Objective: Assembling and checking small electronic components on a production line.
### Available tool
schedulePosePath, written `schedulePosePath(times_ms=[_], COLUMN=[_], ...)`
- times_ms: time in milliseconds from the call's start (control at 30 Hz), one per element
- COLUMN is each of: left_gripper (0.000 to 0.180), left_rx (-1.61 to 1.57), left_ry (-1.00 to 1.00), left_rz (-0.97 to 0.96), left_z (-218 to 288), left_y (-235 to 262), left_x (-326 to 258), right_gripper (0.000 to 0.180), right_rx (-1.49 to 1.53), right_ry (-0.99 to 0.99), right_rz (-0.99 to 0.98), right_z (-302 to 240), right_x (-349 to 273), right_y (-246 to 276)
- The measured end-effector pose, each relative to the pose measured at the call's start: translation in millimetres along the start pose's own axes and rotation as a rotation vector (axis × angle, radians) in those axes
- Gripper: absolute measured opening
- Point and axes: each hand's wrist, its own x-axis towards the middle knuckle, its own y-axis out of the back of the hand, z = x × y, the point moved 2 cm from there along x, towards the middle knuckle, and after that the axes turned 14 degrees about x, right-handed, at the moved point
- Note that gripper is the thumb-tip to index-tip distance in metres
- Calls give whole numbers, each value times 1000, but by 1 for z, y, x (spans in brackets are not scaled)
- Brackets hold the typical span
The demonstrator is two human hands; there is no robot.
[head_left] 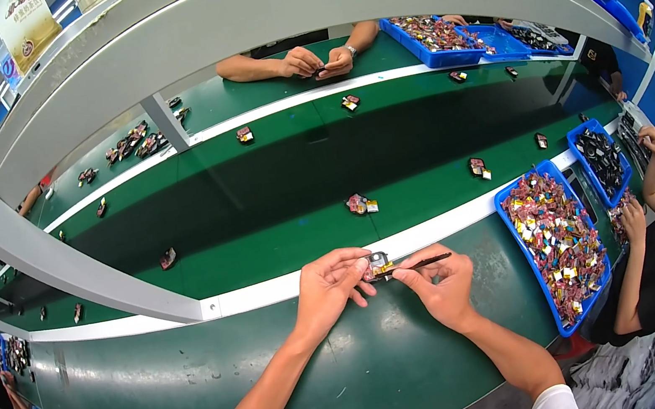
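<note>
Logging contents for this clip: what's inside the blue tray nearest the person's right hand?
The blue tray holds heaped small parts, mostly reddish, white and yellow, with some blue. The tray's floor and the lower parts cannot be seen: the heap covers them.

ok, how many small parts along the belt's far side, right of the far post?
4: first part nearest the far post; second part below the co-worker's hands; third part below the leftmost far blue tray; fourth part rightmost. Others may hide beyond at right.
</note>
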Motion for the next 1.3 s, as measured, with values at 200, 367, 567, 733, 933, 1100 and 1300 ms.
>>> schedulePosePath(times_ms=[200,367,567,733,933,1100,1300], left_gripper=[25,27,27,26,23,21,20], left_rx=[54,64,71,55,60,75,110], left_ry=[11,21,20,12,51,74,101], left_rz=[-13,-6,18,14,17,19,-3], left_z=[-2,-3,1,3,3,2,1], left_y=[-2,-2,-1,-5,-6,-8,-7], left_x=[0,1,0,0,-1,0,1], right_gripper=[12,13,12,11,10,11,13], right_rx=[93,106,-58,-152,-235,-249,-292], right_ry=[-47,-87,10,109,241,343,392], right_rz=[9,-1,-42,-64,-106,-172,-236], right_z=[6,4,-3,-7,-12,-15,-18], right_x=[0,2,1,1,-1,-1,-3], right_y=[3,4,4,5,1,1,0])
